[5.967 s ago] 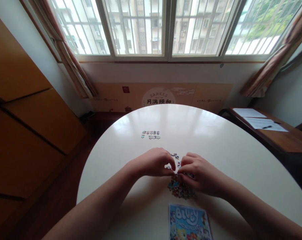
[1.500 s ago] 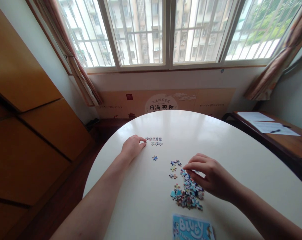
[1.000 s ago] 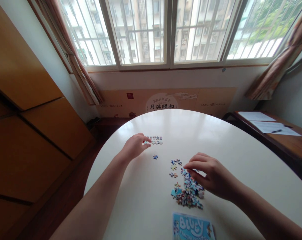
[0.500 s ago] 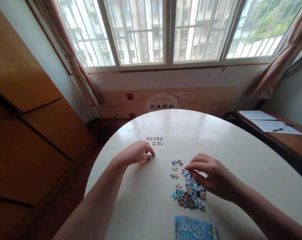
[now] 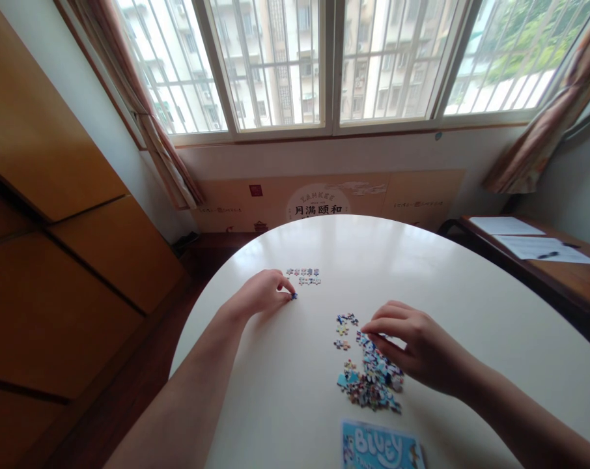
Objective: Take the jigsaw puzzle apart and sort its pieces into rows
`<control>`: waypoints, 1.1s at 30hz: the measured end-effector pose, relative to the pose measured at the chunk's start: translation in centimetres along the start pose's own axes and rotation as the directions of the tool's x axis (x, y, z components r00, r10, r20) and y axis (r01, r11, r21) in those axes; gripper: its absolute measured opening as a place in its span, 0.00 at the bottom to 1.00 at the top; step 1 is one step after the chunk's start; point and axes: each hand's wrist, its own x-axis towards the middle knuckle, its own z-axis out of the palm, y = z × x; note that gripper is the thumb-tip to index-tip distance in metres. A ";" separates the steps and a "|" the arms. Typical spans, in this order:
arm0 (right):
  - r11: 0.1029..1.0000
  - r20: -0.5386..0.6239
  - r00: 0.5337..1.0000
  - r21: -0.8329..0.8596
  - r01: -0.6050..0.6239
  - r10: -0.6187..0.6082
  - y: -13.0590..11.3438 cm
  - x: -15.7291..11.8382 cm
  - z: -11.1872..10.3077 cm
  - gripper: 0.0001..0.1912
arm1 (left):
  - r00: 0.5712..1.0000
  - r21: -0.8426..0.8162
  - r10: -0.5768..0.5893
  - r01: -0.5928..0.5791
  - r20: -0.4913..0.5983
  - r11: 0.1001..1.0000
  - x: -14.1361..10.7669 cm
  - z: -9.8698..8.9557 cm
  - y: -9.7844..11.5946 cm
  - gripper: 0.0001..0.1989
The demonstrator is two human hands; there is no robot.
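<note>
My left hand is closed in a pinch, thumb and forefinger on a small dark blue jigsaw piece at the table surface. Just beyond it lie two short rows of jigsaw pieces, set side by side. Over the top right of a loose heap of jigsaw pieces, my right hand has its thumb and fingertips drawn together; whatever may be between them is hidden. Several separate pieces lie to the left of the heap.
All of this lies on a round white table. A blue Bluey box is at the near edge of view. Papers and a pen rest on a wooden desk at right. Wooden cabinets stand at left.
My left hand has shifted slightly left and away from me with the blue jigsaw piece, toward the rows. My right hand has stayed over the heap.
</note>
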 end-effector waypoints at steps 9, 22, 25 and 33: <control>1.000 -0.006 1.000 0.003 -0.002 0.002 -0.1 0.0 0.0 0.10 | 0.985 0.079 -0.059 0.073 -0.164 0.994 0.8 1.1 -0.1 0.07; 1.000 0.008 1.000 0.007 -0.019 0.019 0.0 -0.1 0.0 0.09 | 0.971 0.133 -0.133 0.162 -0.201 0.978 1.1 1.2 -0.6 0.08; 1.000 0.012 1.000 0.008 -0.023 0.022 0.0 -0.1 0.0 0.09 | 0.971 0.130 -0.134 0.161 -0.199 0.978 1.1 1.2 -0.5 0.09; 1.000 0.008 1.000 0.006 -0.021 0.021 0.0 -0.1 0.0 0.10 | 0.967 0.124 -0.120 0.151 -0.225 0.981 1.6 1.8 0.4 0.10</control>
